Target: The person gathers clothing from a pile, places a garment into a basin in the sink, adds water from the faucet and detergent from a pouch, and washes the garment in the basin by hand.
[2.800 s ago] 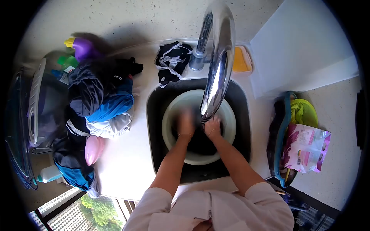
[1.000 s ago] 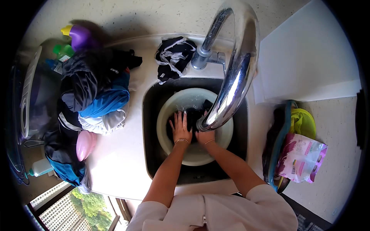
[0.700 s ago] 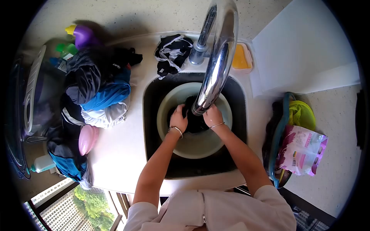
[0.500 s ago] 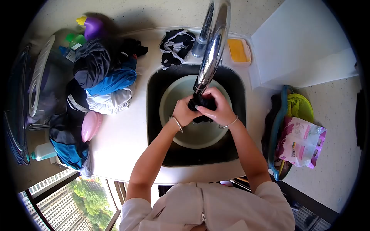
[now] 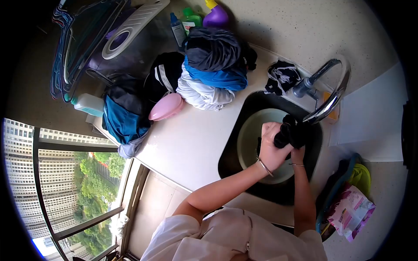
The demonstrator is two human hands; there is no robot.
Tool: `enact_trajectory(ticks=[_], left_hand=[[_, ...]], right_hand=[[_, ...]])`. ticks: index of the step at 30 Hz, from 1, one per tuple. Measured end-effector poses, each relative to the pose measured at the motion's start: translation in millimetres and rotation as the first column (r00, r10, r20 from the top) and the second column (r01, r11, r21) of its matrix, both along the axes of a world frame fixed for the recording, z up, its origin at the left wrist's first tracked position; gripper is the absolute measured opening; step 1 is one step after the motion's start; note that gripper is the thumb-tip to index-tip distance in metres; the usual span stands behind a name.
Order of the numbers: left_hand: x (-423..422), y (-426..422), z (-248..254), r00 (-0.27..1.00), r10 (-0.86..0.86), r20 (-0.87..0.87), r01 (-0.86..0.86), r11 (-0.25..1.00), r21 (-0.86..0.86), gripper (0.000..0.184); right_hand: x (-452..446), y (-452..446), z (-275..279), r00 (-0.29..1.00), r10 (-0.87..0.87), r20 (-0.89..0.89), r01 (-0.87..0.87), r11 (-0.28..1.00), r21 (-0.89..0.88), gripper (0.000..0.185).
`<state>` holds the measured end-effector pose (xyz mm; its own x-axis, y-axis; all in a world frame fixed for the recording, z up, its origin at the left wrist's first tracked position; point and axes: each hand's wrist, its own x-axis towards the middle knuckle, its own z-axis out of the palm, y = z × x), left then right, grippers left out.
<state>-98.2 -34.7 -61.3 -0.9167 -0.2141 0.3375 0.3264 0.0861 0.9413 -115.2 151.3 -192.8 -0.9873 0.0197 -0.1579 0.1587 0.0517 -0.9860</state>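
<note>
A bunched black cloth (image 5: 289,132) is gripped between my hands over the sink, just below and beside the faucet's spout. My left hand (image 5: 274,147) is closed around its left side, with folds of fabric standing out above the fingers. On the other side my right hand (image 5: 298,155) presses against the cloth from below; most of its fingers are hidden. Underneath, a pale round basin (image 5: 246,150) sits inside the dark sink (image 5: 230,162). The curved chrome faucet (image 5: 338,96) arches beside the cloth.
Left of the sink are a clothes pile (image 5: 213,80), a pink oval object (image 5: 166,107) and dark blue clothing (image 5: 124,114). Behind stand bottles (image 5: 216,15) and hangers (image 5: 69,48). A black-and-white cloth (image 5: 282,77) lies by the faucet. A pink package (image 5: 351,211) is at right.
The view has turned leftward, so the sink appears farther right and more window shows. My hands have shifted their hold on the black cloth, which now bunches higher above the left fingers.
</note>
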Motion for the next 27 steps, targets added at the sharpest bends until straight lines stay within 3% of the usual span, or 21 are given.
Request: enact_trajectory(ticks=[2,4,5,6,7,8,10,12,13,14,15,16,17,18,20,21,23,24,25,26,27], left_hand=[[-6,-13,-32,0.974,0.194,0.117,-0.173,0.971,-0.166,0.038],[-6,-14,-80,0.928,0.222,0.298,-0.198,0.974,-0.108,0.04],[-3,-13,-101,0.913,0.228,0.339,-0.184,0.97,-0.156,0.041],[2,-13,-119,0.894,0.234,0.382,-0.165,0.965,-0.204,0.043],[6,-14,-131,0.868,0.197,0.455,-0.084,0.963,-0.258,0.045],[9,-12,-147,0.824,0.181,0.537,-0.035,0.962,-0.272,0.045],[11,-8,-180,0.744,0.104,0.66,0.073,0.969,-0.235,0.046],[13,-2,-186,0.682,0.107,0.724,0.098,0.967,-0.236,0.048],[12,-1,-188,0.609,0.101,0.786,0.148,0.96,-0.238,0.05],[6,-3,-190,0.614,0.097,0.783,0.147,0.961,-0.234,0.05],[4,-2,-194,0.532,0.087,0.842,0.107,0.98,-0.169,0.055],[10,6,-200,0.433,0.051,0.9,0.083,0.992,-0.096,0.061],[13,10,-207,0.416,0.083,0.906,0.02,0.995,-0.1,0.065],[13,14,-216,0.396,0.099,0.913,-0.036,0.995,-0.092,0.069],[14,20,-229,0.357,0.125,0.926,-0.155,0.985,-0.073,0.077],[15,25,-228,0.307,0.013,0.952,-0.326,0.941,0.092,0.077],[9,14,-201,0.248,-0.4,0.883,-0.558,0.686,0.467,0.078],[9,3,-184,0.238,-0.654,0.718,-0.622,0.466,0.63,0.079],[11,10,-222,0.441,-0.803,0.402,-0.563,0.101,0.82,0.076],[15,11,-221,0.494,-0.699,0.517,-0.598,0.159,0.785,0.068],[26,19,-247,0.48,-0.714,0.511,-0.602,0.156,0.783,0.068]], right_hand=[[-16,22,-9,0.999,-0.032,-0.019,0.033,0.999,0.039,0.062],[-26,29,-27,0.998,-0.025,-0.063,0.038,0.979,0.201,0.064],[-28,29,-34,0.993,0.073,-0.097,-0.028,0.915,0.401,0.058],[-27,21,-40,0.991,0.089,-0.1,-0.041,0.914,0.405,0.058],[-25,9,-48,0.999,0.039,-0.022,-0.012,0.709,0.705,0.057],[-23,0,-56,0.999,-0.037,0.026,-0.008,0.41,0.912,0.058],[-13,-7,-108,0.865,-0.5,-0.04,0.338,0.522,0.783,0.063],[13,-52,-126,0.878,-0.477,0.035,0.069,0.199,0.978,0.056],[18,-47,-139,0.976,-0.217,0.012,0.016,0.126,0.992,0.055],[19,-37,-149,0.999,0.051,0.013,-0.015,0.037,0.999,0.054],[13,-28,-146,0.972,0.236,-0.019,0.013,0.029,1.0,0.057],[3,-21,-152,0.979,0.2,-0.024,0.006,0.09,0.996,0.056],[-16,-16,-154,0.988,0.154,-0.026,0.004,0.144,0.99,0.055],[-32,-30,-127,0.989,-0.098,0.115,-0.071,0.369,0.927,0.055],[-49,-23,-164,0.956,-0.272,-0.111,0.257,0.59,0.765,0.038],[-40,-28,-146,0.981,-0.142,-0.134,0.195,0.668,0.719,0.032],[-21,-57,-76,0.976,0.054,-0.212,0.09,0.784,0.614,0.026],[-2,-73,-45,0.962,0.106,-0.251,0.054,0.83,0.555,0.029],[16,-85,-25,0.929,0.202,-0.31,0.017,0.813,0.582,0.031],[34,-94,-6,0.884,0.299,-0.36,-0.018,0.79,0.613,0.033],[52,-103,21,0.864,0.352,-0.36,-0.037,0.757,0.652,0.033]])
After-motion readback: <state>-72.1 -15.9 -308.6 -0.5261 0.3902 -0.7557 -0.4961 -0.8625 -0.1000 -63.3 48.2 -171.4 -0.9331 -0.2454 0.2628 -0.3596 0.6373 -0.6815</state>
